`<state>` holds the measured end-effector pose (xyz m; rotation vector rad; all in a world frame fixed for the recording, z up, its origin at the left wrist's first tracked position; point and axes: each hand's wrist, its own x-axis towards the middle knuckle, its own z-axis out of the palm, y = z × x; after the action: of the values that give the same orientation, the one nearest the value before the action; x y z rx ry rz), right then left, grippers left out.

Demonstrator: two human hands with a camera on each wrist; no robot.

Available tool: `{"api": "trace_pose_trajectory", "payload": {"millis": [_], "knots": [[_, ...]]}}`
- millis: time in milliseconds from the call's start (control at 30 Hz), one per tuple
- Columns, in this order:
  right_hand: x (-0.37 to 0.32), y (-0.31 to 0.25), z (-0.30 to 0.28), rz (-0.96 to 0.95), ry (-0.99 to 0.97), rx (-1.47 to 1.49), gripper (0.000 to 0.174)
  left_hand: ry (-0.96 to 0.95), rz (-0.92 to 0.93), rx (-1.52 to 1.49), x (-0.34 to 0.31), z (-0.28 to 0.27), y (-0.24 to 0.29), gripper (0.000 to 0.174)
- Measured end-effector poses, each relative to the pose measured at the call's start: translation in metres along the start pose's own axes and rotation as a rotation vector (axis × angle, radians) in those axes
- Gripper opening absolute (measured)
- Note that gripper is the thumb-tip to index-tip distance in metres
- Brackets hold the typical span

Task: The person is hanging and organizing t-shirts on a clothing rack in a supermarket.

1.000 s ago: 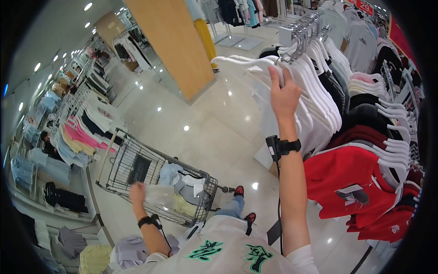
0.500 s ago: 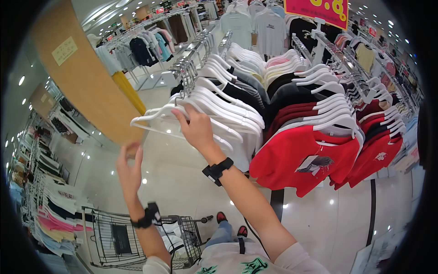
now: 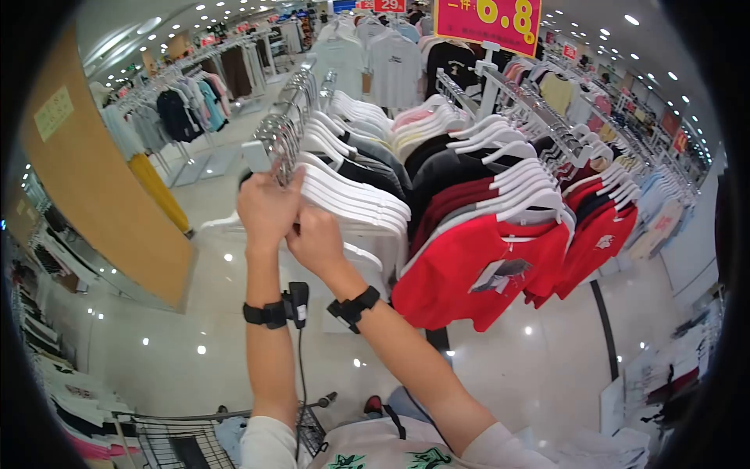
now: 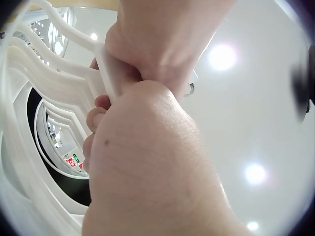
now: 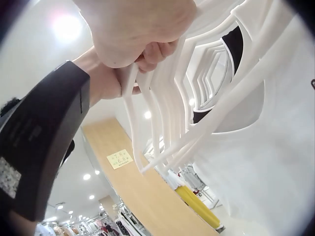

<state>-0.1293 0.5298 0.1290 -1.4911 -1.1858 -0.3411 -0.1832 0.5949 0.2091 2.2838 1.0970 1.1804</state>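
Both hands meet at the front end of a rack where white clothes hangers (image 3: 355,199) hang close together. My left hand (image 3: 269,209) grips a white hanger near its top, just below the metal hooks (image 3: 279,139). One arm of a bare white hanger (image 3: 221,224) sticks out to its left. Close against it, slightly lower and to the right, my right hand (image 3: 316,238) is curled round white hanger necks. In the right wrist view, curled fingertips (image 5: 155,55) show at the white hangers (image 5: 157,103). A white shirt (image 5: 251,162) hangs beside them. The hands partly hide each other.
Red shirts (image 3: 476,273) hang on the right, with dark garments behind them. A wooden pillar (image 3: 109,180) rises at the left. Near my feet stands a wire shopping cart (image 3: 168,442). A pink price sign (image 3: 492,23) tops the rack.
My left hand has risen from the cart to the hangers beside my right hand. A bag-like translucent thing at the left hand is gone from view. The head view has swung right toward the rack.
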Motion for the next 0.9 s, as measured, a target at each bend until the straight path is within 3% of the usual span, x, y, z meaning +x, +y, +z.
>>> {"api": "trace_pose_trajectory", "payload": {"millis": [133, 567, 767, 900], "knots": [[-0.008, 0.001, 0.007, -0.048, 0.083, -0.02, 0.023, 0.022, 0.132, 0.003, -0.002, 0.0, -0.005, 0.056], [-0.01, -0.002, 0.002, -0.059, 0.103, 0.007, 0.025, 0.025, 0.072, 0.025, -0.008, -0.008, 0.007, 0.056], [-0.029, -0.017, -0.026, 0.109, 0.06, -0.068, 0.023, 0.007, 0.125, -0.055, -0.006, 0.001, -0.003, 0.053], [-0.035, -0.02, -0.047, -0.073, 0.248, -0.046, 0.029, 0.12, 0.205, -0.131, -0.011, 0.007, 0.0, 0.044]]}}
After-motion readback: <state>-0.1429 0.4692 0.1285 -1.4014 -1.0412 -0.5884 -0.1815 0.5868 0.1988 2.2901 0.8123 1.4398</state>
